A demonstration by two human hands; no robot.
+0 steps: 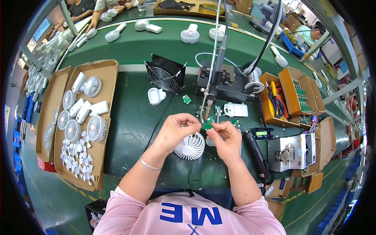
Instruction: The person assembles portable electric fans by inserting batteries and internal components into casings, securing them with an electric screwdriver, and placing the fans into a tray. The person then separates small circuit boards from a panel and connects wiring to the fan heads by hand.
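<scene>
Between your wrists, just nearer you than your fingertips, lies a white grille. Your right hand grips the green board by thumb and finger; your left hand is pinched closed at that board's left edge, though what sits between its fingertips is too small to tell. To the right of your right hand lies a black screwdriver. Just beyond your fingers, the soldering tip points down close to the board. Left of your left hand, well apart, a carton holds fans and small white blades. Farther past your hands stands a black fan, then the green belt carrying white fans.
</scene>
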